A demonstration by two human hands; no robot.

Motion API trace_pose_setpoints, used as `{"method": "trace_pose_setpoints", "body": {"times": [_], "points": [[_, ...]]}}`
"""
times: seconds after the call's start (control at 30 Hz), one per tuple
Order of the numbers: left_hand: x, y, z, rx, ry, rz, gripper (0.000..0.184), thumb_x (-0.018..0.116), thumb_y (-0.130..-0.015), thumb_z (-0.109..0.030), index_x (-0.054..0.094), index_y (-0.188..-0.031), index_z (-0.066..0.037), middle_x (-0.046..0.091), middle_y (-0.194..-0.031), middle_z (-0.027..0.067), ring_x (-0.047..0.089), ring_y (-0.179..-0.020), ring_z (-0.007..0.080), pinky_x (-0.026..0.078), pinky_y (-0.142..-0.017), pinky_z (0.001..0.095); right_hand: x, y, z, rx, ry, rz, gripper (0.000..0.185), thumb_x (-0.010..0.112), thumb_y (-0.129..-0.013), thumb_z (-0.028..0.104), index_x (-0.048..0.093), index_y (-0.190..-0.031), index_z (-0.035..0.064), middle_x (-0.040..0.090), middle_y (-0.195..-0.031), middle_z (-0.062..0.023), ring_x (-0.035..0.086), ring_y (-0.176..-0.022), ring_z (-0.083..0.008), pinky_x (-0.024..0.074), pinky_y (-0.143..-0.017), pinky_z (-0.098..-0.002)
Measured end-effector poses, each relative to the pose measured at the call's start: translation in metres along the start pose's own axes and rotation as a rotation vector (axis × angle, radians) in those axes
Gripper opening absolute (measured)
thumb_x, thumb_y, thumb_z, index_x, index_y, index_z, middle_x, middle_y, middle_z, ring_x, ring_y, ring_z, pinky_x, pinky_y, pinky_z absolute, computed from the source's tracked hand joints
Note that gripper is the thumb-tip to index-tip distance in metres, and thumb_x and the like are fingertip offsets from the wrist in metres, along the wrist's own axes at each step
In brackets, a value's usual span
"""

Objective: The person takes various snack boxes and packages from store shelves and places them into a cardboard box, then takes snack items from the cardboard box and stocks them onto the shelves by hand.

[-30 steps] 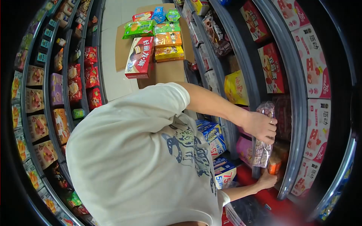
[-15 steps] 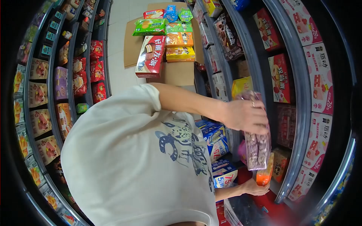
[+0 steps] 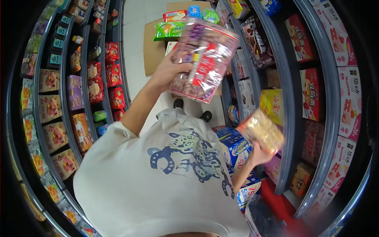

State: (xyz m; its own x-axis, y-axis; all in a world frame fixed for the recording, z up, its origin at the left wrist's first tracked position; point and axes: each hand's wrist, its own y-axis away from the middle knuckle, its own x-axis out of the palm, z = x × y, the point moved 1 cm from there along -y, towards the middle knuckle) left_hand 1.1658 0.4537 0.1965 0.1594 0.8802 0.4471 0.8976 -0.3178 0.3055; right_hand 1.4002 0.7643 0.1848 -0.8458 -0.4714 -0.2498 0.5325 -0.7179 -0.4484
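My left hand (image 3: pixel 169 73) is closed on a large, clear-wrapped purple snack pack (image 3: pixel 205 59) with a red and white label. The pack is held up over the aisle, in front of the cardboard box (image 3: pixel 154 51), and hides much of it. My right hand (image 3: pixel 261 155) grips a smaller clear-wrapped pack of tan, biscuit-like pieces (image 3: pixel 262 130) with orange edges. This pack is beside the right shelf, near a yellow pack (image 3: pixel 272 104). Blue and white boxes (image 3: pixel 237 148) stand below my right forearm.
Green snack packs (image 3: pixel 167 31) and a red and white pack (image 3: pixel 174 15) lie on the cardboard. Shelves with red boxes (image 3: pixel 310 93) and white-pink boxes (image 3: pixel 347 102) run along the right. Stocked shelves with red bags (image 3: pixel 114 75) line the left. A red surface (image 3: pixel 280 205) is low at right.
The left hand has carried the purple pack from the right shelf leftward over the aisle, turning its label into view. The right hand has raised and turned the orange-edged pack. The view has shifted.
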Motion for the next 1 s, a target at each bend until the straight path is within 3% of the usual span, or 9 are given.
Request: {"method": "trace_pose_setpoints", "body": {"times": [0.07,0.2,0.27,0.33,0.6,0.73,0.87,0.9,1.0], "points": [[-0.049,0.001,0.001,-0.019,0.113,-0.062,0.055,0.072,-0.079,-0.005,0.046,-0.127,-0.001,0.062,-0.11,0.009,0.064,-0.094,0.0174,0.055,-0.083,0.0356,0.043,-0.003,-0.023,0.549,-0.105,0.145,0.053,0.074,-0.059,0.002,0.059,-0.109,-0.0054,0.064,-0.103,-0.0089,0.061,-0.088,-0.0159,0.0508,-0.078,-0.0305],[-0.113,0.015,0.003,0.012,0.118,-0.223,0.053,0.07,-0.081,-0.008,0.045,-0.127,-0.001,0.062,-0.111,0.0083,0.064,-0.095,0.0177,0.054,-0.085,0.0348,0.16,-0.026,-0.04,0.666,-0.375,0.318,0.037,0.072,-0.074,0.009,0.061,-0.108,-0.0033,0.065,-0.097,-0.007,0.062,-0.082,-0.0142,0.0505,-0.071,-0.0286],[-0.129,0.022,0.002,0.0,0.143,-0.284,0.053,0.07,-0.081,-0.008,0.045,-0.128,-0.002,0.062,-0.111,0.008,0.064,-0.095,0.0174,0.053,-0.086,0.0341,0.211,-0.039,-0.094,0.67,-0.292,0.49,0.037,0.075,-0.08,0.015,0.061,-0.108,-0.0033,0.065,-0.096,-0.0071,0.062,-0.079,-0.0141,0.0507,-0.069,-0.0286],[-0.134,0.029,-0.001,0.001,0.155,-0.33,0.051,0.068,-0.083,-0.007,0.046,-0.128,-0.002,0.062,-0.111,0.0077,0.063,-0.096,0.0172,0.052,-0.087,0.0331,0.259,-0.051,-0.084,0.793,-0.373,0.619,0.042,0.076,-0.081,0.023,0.061,-0.109,-0.0036,0.066,-0.097,-0.008,0.063,-0.08,-0.0138,0.0513,-0.069,-0.029],[-0.117,0.051,0.022,0.082,0.301,-0.498,0.048,0.068,-0.082,-0.005,0.048,-0.125,-0.003,0.063,-0.11,0.008,0.064,-0.095,0.0178,0.052,-0.087,0.0351,0.393,-0.085,-0.123,0.976,-0.189,0.995,0.046,0.078,-0.08,0.026,0.062,-0.105,-0.0092,0.067,-0.094,-0.0126,0.065,-0.071,-0.0165,0.0528,-0.058,-0.0323],[-0.103,0.042,0.049,0.113,0.402,-0.557,0.048,0.068,-0.083,-0.005,0.047,-0.126,-0.001,0.063,-0.112,0.0097,0.064,-0.099,0.0198,0.053,-0.087,0.037,0.418,-0.106,-0.135,0.796,0.098,1.309,0.05,0.074,-0.082,0.034,0.062,-0.102,-0.0105,0.067,-0.09,-0.0162,0.064,-0.064,-0.0167,0.0486,-0.05,-0.0294],[-0.101,0.016,0.068,0.07,0.429,-0.526,0.047,0.067,-0.085,-0.01,0.046,-0.126,0.002,0.062,-0.113,0.0134,0.065,-0.099,0.0219,0.055,-0.086,0.0373,0.43,-0.098,-0.162,0.392,0.15,1.406,0.049,0.072,-0.082,0.039,0.065,-0.11,0.0001,0.069,-0.094,-0.0095,0.065,-0.082,-0.0189,0.0507,-0.072,-0.0342],[-0.102,0.007,0.069,0.059,0.403,-0.527,0.046,0.066,-0.086,-0.012,0.047,-0.125,0.003,0.063,-0.112,0.0143,0.065,-0.098,0.0224,0.056,-0.085,0.0374,0.433,-0.098,-0.169,0.4,0.196,1.43,0.051,0.071,-0.08,0.042,0.064,-0.115,0.0047,0.07,-0.097,-0.0086,0.065,-0.09,-0.0204,0.0484,-0.083,-0.0345],[-0.108,-0.018,0.065,-0.009,0.333,-0.512,0.044,0.065,-0.087,-0.014,0.047,-0.123,0.005,0.064,-0.11,0.0161,0.067,-0.094,0.0223,0.057,-0.081,0.0365,0.43,-0.095,-0.167,0.288,0.24,1.347,0.055,0.07,-0.079,0.044,0.063,-0.116,0.0041,0.07,-0.098,-0.0125,0.066,-0.092,-0.0239,0.0489,-0.082,-0.0354]]}}
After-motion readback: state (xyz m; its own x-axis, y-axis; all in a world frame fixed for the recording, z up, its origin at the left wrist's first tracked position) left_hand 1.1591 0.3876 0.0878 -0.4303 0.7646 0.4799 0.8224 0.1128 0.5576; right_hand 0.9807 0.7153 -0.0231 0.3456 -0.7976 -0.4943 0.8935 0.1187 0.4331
